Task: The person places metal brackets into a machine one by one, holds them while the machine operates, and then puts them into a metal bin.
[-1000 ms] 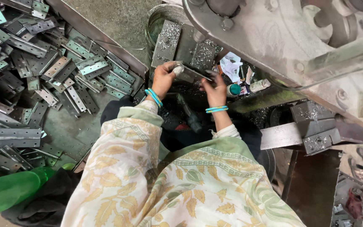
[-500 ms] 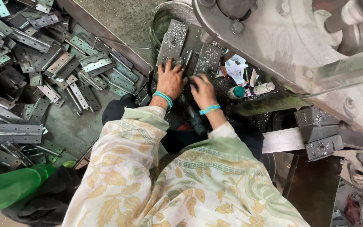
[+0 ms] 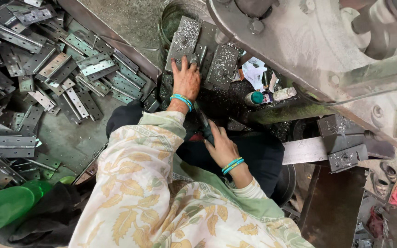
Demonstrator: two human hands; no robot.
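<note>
At the upper middle of the frame, your left hand (image 3: 185, 79) lies flat with the fingers spread, pressing on the lower end of a grey metal plate (image 3: 184, 42) dusted with bright shavings; it grips nothing, it only bears down on the plate. A second plate (image 3: 223, 64) of the same kind sits just to the right of it, with a narrow dark gap between the two. Both plates rest on the dark bed of a big grey machine (image 3: 299, 41) whose body runs across the upper right of the frame.

Lower, near the centre, your right hand (image 3: 222, 147) is closed around a dark handle (image 3: 204, 123) that slants up toward the plates; the fingers wrap it, and its far end is lost in the shadow under your left wrist. Both wrists carry turquoise bangles.

Right of the plates, on the machine bed, lie a crumpled white rag (image 3: 254, 73), a small bottle with a green cap (image 3: 254, 98) and a pale tube (image 3: 283, 93) just beside it. Further right, at mid-height, a flat steel bar (image 3: 305, 150) sticks out toward you, with a grey block (image 3: 345, 157) against its end.

Across the left side of the frame a heap of metal hinges (image 3: 47, 78) covers the floor. A green plastic bottle (image 3: 5, 207) lies in the lower left corner, touching a dark cloth.
</note>
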